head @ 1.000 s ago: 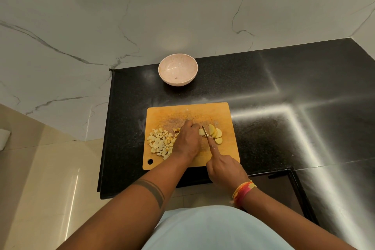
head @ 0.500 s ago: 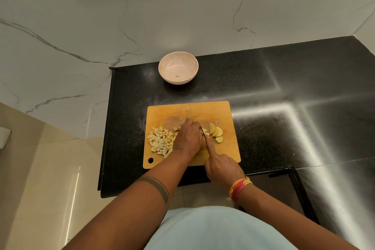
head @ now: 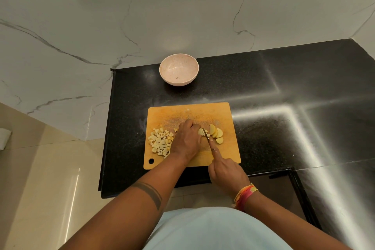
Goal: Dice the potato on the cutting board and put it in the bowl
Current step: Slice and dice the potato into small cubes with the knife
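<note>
The board (head: 190, 111) is lying near the front edge of the black surface (head: 263, 128), its near edge close to that lip and its left side not far from where the surface is ending over the floor (head: 40, 189). On the board's left half a heap of dice (head: 161, 142) is sitting, well inside the rim, with the hanging hole (head: 151, 161) at the near left corner. The left hand (head: 187, 141) is lying over the board's middle, fingers curled down and holding a potato piece (head: 201, 131) in place; that grip is closed on the piece. Just right of it the knife (head: 207, 135) is standing on edge against the piece, blade running toward the person. The right hand (head: 225, 170) is gripping the handle, mostly hidden in the fist, with the forefinger stretched along the blade's back. To the right of the blade a few slices (head: 216, 133) are leaning together, with bare board between them and the right edge. The bowl (head: 179, 72) is standing well apart beyond the board, close to the marble wall (head: 121, 26), nearly empty but for a small speck. Bare black surface is spreading wide to the right of board and bowl.
</note>
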